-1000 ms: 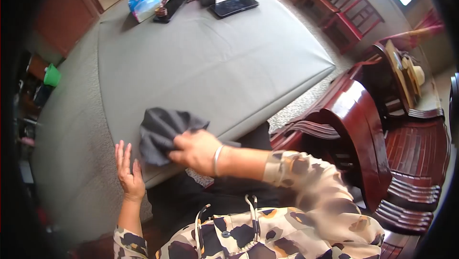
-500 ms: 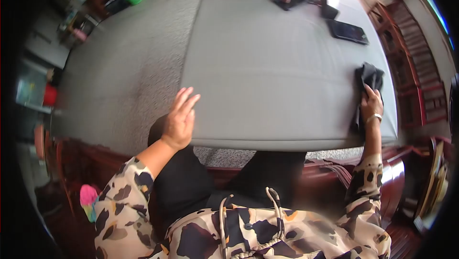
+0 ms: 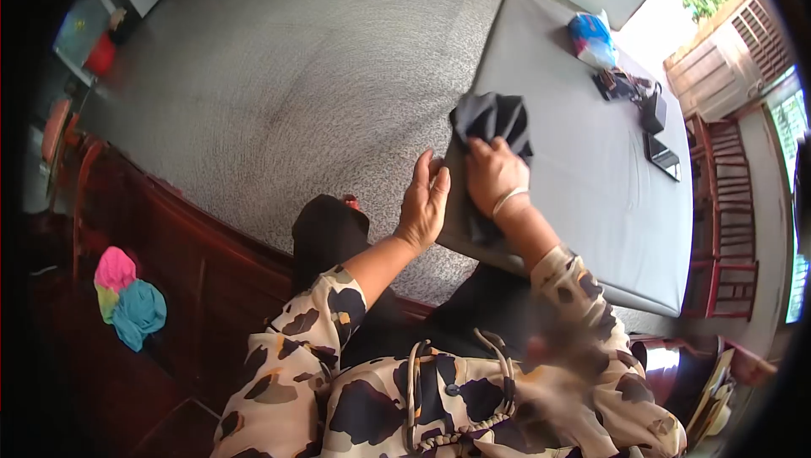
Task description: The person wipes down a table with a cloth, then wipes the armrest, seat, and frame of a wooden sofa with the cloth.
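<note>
My right hand (image 3: 498, 177) is closed on a bunched black cloth (image 3: 492, 117) near the left edge of the grey-covered table (image 3: 583, 196). Part of the cloth spreads out beyond my knuckles, and a darker fold hangs below my wrist by the table's near corner. Just left of it, my left hand (image 3: 425, 204) is raised beside the table edge, fingers stretched and nothing in them. A small gap separates it from the cloth and from my right hand.
On the table's far right side are a blue tissue pack (image 3: 593, 39), a black adapter with cables (image 3: 652, 110) and a phone (image 3: 662, 156). Pink and teal cloths (image 3: 135, 302) lie on the dark red wooden bench (image 3: 186, 255). Wooden chairs (image 3: 731, 196) stand at right.
My right hand has carried the black cloth from the table's right side to its left edge. My left hand has come close to it. The view has turned left.
</note>
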A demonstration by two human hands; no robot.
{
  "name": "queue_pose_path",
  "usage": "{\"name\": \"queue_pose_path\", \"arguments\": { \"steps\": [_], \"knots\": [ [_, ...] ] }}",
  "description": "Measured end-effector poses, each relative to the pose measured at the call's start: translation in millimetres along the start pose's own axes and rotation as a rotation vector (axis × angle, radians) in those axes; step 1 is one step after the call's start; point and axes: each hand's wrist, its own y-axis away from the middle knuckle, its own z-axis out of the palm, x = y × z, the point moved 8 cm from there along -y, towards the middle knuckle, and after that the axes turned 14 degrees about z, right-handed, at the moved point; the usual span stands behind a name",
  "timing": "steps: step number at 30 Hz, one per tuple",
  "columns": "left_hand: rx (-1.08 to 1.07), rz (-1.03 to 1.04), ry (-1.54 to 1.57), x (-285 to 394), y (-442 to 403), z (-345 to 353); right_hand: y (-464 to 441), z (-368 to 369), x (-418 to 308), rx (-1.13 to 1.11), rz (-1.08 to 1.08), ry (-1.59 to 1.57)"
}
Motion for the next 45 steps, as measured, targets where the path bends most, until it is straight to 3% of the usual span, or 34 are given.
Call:
{"name": "queue_pose_path", "arguments": {
  "steps": [2, 3, 6, 8, 9, 10, 11, 12, 14, 16, 18, 19, 20, 21, 22, 24, 28, 31, 33, 36, 37, 40, 41, 42, 43, 45],
  "knots": [
    [0.084, -0.058, 0.140, -12, 10, -12, 32, -3, -26, -0.039, -0.161, -0.042],
    [0.048, -0.332, 0.353, -28, 31, -11, 52, -9, -36, -0.054, -0.209, -0.101],
    [-0.151, -0.511, 0.731, -11, 77, 0, 91, -25, -49, -0.110, -0.247, -0.365],
    [-0.088, -0.363, 0.929, 35, 75, 0, 101, -8, -50, -0.539, -0.181, -0.827],
    [-0.080, -0.518, 1.125, 39, 87, -1, 108, 4, -52, -0.790, -0.038, -1.059],
    [0.054, -0.568, 1.055, 31, 95, -13, 120, 15, -64, -1.060, 0.119, -1.267],
    [0.258, -0.597, 0.996, 41, 86, -33, 120, 10, -79, -1.034, 0.006, -1.218],
    [0.320, -0.629, 0.994, 42, 83, -52, 119, 6, -96, -1.000, -0.108, -1.176],
    [0.469, -0.607, 0.933, 28, 85, -103, 127, -7, -133, -1.290, -0.126, -1.334],
    [0.546, -0.492, 0.762, 22, 68, -143, 95, -16, -109, -1.090, -0.382, -0.981],
    [0.744, -0.312, -0.088, 33, 88, -251, 56, -29, -97, -0.508, -0.605, -0.754],
    [0.681, -0.075, -0.436, 32, 94, -291, 27, -24, -74, -0.405, -0.503, -0.541],
    [0.596, -0.085, -0.998, 33, 117, -326, 1, -27, -57, -0.272, -0.470, -0.497],
    [0.548, -0.115, -1.188, 27, 145, -351, -16, -32, -43, -0.121, -0.531, -0.402],
    [0.493, -0.148, -1.375, 20, 165, -364, -35, -26, -24, -0.088, -0.459, -0.315],
    [0.346, -0.532, -1.551, -16, 227, -349, -47, -6, -3, -0.098, -0.464, -0.252],
    [-0.028, -0.435, -1.206, -41, 254, -223, -30, 23, 5, -0.043, -0.530, -0.103],
    [0.045, -0.319, -1.202, -32, 247, -238, -35, 41, 28, -0.055, -0.461, -0.157],
    [0.176, -0.398, -1.272, -32, 240, -285, -35, 38, 27, -0.092, -0.477, -0.163],
    [0.480, -0.404, -1.624, -14, 243, -384, -35, 39, 30, -0.104, -0.487, -0.145],
    [0.582, -0.498, -1.622, -9, 254, -418, -36, 39, 33, -0.092, -0.484, -0.140],
    [0.660, -0.501, -1.884, 21, 318, -471, -42, 45, 43, -0.083, -0.509, -0.096],
    [0.805, -0.590, -1.981, 34, 354, -477, -39, 43, 39, -0.074, -0.485, -0.093],
    [0.879, -0.868, -1.790, 27, 422, -494, -38, 42, 36, -0.080, -0.494, -0.097],
    [1.113, -1.220, -1.693, 41, 465, -485, -38, 42, 35, -0.078, -0.487, -0.105],
    [1.148, -1.779, -1.823, 61, 546, -459, -38, 43, 37, -0.074, -0.521, -0.091]
  ]
}}
